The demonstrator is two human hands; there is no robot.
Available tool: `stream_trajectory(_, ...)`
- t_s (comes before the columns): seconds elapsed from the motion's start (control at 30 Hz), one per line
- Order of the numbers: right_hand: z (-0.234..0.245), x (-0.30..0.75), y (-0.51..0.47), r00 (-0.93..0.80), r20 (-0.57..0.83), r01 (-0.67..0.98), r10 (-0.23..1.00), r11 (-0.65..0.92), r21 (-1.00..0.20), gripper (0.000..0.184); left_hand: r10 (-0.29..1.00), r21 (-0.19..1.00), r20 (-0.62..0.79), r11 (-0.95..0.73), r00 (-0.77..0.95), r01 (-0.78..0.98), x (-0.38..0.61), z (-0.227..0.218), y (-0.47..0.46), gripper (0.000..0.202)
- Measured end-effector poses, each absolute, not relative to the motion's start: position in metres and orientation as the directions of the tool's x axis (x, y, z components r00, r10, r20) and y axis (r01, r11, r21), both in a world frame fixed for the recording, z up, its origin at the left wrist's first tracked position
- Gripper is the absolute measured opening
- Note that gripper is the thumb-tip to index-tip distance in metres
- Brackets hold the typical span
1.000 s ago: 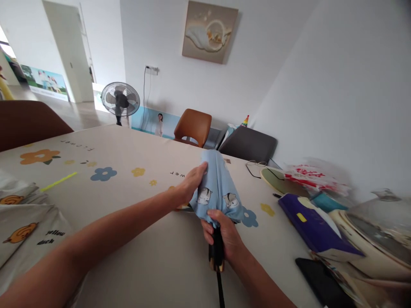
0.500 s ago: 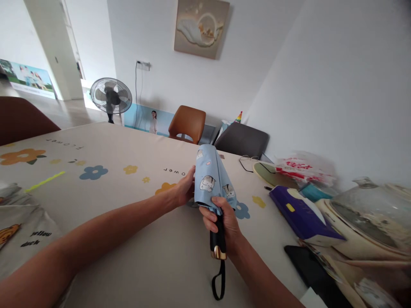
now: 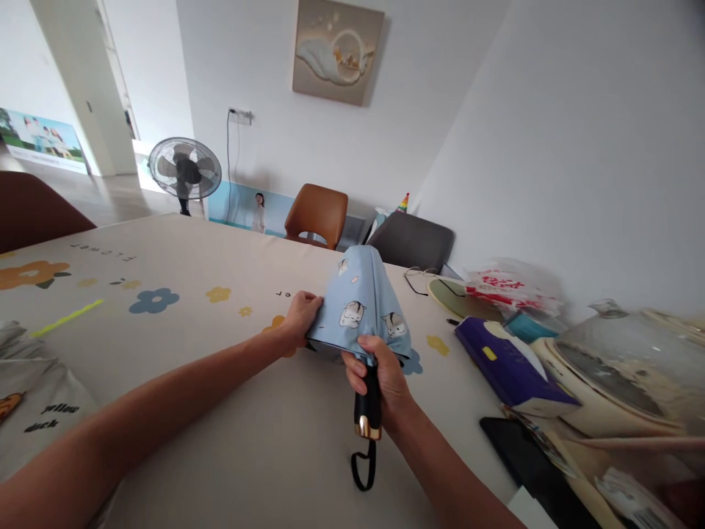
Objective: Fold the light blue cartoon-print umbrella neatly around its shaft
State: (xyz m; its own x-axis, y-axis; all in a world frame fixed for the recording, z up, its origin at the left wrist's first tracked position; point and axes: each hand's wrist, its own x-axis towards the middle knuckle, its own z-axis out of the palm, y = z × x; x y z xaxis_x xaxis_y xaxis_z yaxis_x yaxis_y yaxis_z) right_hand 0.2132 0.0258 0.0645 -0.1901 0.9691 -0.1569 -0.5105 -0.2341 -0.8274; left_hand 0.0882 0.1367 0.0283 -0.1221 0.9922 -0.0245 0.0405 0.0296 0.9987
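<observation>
Flowered tablecloth (image 3: 247, 448) below; left hand (image 3: 301, 314) pinches the blue umbrella (image 3: 360, 290); right hand (image 3: 385, 376) wraps around its handle (image 3: 364, 408).

Open cloth to the left, clutter to the right

Between the left forearm and the far edge, the printed tablecloth (image 3: 187, 257) offers a wide path, with only a thin yellow strip (image 3: 66, 318) on it and a pale bag (image 3: 41, 400) crowding its near left end. Between the forearms, the umbrella (image 3: 358, 294) and its hanging strap (image 3: 354, 477) block the middle. Right of the right hand (image 3: 385, 371) runs a narrower lane, hemmed by a purple pack (image 3: 512, 360) and a black flat device (image 3: 534, 466); a clear lid (image 3: 611, 353) rises behind them.
</observation>
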Motion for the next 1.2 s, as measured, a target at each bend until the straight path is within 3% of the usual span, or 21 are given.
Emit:
stream_trajectory(0.13,0.06,0.21,0.028,-0.058,-0.22,-0.438,0.974,-0.223,-0.871,0.023,0.944,0.969,0.245,-0.233,-0.223,0.077,0.089,0.06,0.119,0.02)
stream_trajectory(0.2,0.059,0.208,0.029,0.035,-0.242,-0.403,0.97,-0.208,-0.891,0.022,0.926,0.934,0.357,-0.352,-0.12,0.063,0.096,0.074,0.103,0.021)
stream_trajectory(0.27,0.058,0.204,0.029,0.092,-0.242,-0.341,0.966,-0.198,-0.919,0.022,0.928,0.927,0.368,-0.371,0.064,0.058,0.105,0.081,0.085,0.032)
stream_trajectory(0.33,0.058,0.199,0.026,0.113,-0.246,-0.255,0.963,-0.212,-0.944,0.025,0.922,0.924,0.359,-0.373,0.143,0.082,0.113,0.083,0.072,0.042)
stream_trajectory(0.43,0.058,0.192,0.02,0.105,-0.258,-0.143,0.961,-0.242,-0.96,0.027,0.95,0.948,0.306,-0.31,0.067,0.069,0.117,0.083,0.064,0.043)
stream_trajectory(0.57,0.063,0.19,0.013,-0.037,-0.296,-0.082,0.954,-0.298,-0.951,0.025,0.993,0.981,0.12,-0.117,0.01,-0.155,0.106,0.092,0.073,0.037)
stream_trajectory(0.67,0.07,0.194,0.01,-0.183,-0.334,-0.094,0.924,-0.355,-0.93,0.024,0.979,0.898,-0.087,0.158,0.187,-0.41,0.095,0.101,0.083,0.043)
stream_trajectory(0.77,0.072,0.198,0.01,-0.307,-0.353,-0.123,0.884,-0.405,-0.906,0.021,0.903,0.773,-0.171,0.371,0.394,-0.514,0.086,0.108,0.089,0.044)
stream_trajectory(0.97,0.063,0.199,0.013,-0.396,-0.255,-0.165,0.882,-0.341,-0.925,0.018,0.909,0.755,-0.211,0.385,0.359,-0.531,0.081,0.112,0.088,0.044)
stream_trajectory(1.2,0.06,0.194,0.011,-0.43,-0.092,-0.404,0.898,-0.283,-0.87,0.033,0.878,0.751,-0.237,0.437,0.415,-0.496,0.081,0.11,0.087,0.047)
